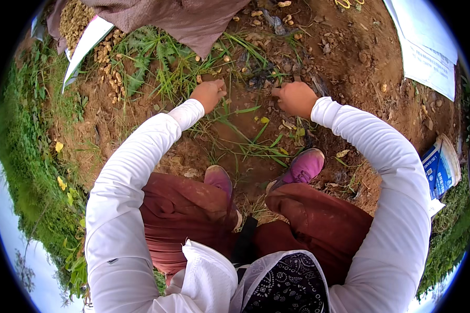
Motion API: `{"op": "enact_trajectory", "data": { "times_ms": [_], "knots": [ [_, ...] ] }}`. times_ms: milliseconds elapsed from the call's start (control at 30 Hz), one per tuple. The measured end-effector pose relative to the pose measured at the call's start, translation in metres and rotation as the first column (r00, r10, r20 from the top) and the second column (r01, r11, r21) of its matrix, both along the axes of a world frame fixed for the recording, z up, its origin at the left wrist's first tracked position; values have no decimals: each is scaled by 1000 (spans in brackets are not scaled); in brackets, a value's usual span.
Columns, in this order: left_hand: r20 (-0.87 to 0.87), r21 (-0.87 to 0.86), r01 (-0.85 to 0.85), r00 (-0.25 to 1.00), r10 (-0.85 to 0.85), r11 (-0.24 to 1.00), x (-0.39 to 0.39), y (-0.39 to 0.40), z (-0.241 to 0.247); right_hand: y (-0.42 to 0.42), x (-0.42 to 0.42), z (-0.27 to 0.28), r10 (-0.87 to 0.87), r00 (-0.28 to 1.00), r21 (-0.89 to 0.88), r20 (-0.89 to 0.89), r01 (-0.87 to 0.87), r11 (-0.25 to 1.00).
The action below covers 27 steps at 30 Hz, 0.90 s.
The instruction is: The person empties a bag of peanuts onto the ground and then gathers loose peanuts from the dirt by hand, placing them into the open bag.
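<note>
My left hand (208, 95) is low over the soil, its thumb and fingers drawn together beside green grass (172, 80). Whether something is pinched in it is hard to make out. An unshelled peanut (199, 79) lies just by its knuckles. To the right, my right hand (297, 98) is curled close to the ground, next to scraps of dark plastic film (258, 81). Its fingertips are partly hidden, so I cannot tell if it grips anything. Cut or bent grass blades (250, 146) lie between the hands and my purple shoes (306, 166).
A brown woven sack (172, 19) spreads ahead. Far left, a heap of peanuts (75, 23) is beside a white sheet (87, 49), with loose peanuts (111, 74) nearby. On the right are a white printed sheet (427, 54) and a blue-and-white bucket (440, 168).
</note>
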State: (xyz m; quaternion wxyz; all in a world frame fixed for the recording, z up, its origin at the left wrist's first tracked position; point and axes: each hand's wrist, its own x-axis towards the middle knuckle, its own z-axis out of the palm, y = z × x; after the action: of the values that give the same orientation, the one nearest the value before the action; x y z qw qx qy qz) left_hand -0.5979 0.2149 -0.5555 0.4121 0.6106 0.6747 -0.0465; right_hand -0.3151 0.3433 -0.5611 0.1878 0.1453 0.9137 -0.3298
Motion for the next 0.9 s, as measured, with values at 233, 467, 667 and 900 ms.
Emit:
{"op": "enact_trajectory", "data": {
  "times_ms": [233,467,667,900],
  "knots": [
    [-314,-195,311,879,-360,930,45,-13,13,23,-16,30,-266,704,-745,659,659,-103],
    [-265,-148,324,897,-353,934,40,-8,50,24,-63,111,-317,779,-840,541,483,-247],
    [-89,221,57,995,-38,974,38,31,197,62,-117,259,-737,663,-984,132,-4,-180],
    [283,737,-432,896,342,520,-22,132,311,165,-166,330,-709,14,-704,-705,108,702]
  ]
}}
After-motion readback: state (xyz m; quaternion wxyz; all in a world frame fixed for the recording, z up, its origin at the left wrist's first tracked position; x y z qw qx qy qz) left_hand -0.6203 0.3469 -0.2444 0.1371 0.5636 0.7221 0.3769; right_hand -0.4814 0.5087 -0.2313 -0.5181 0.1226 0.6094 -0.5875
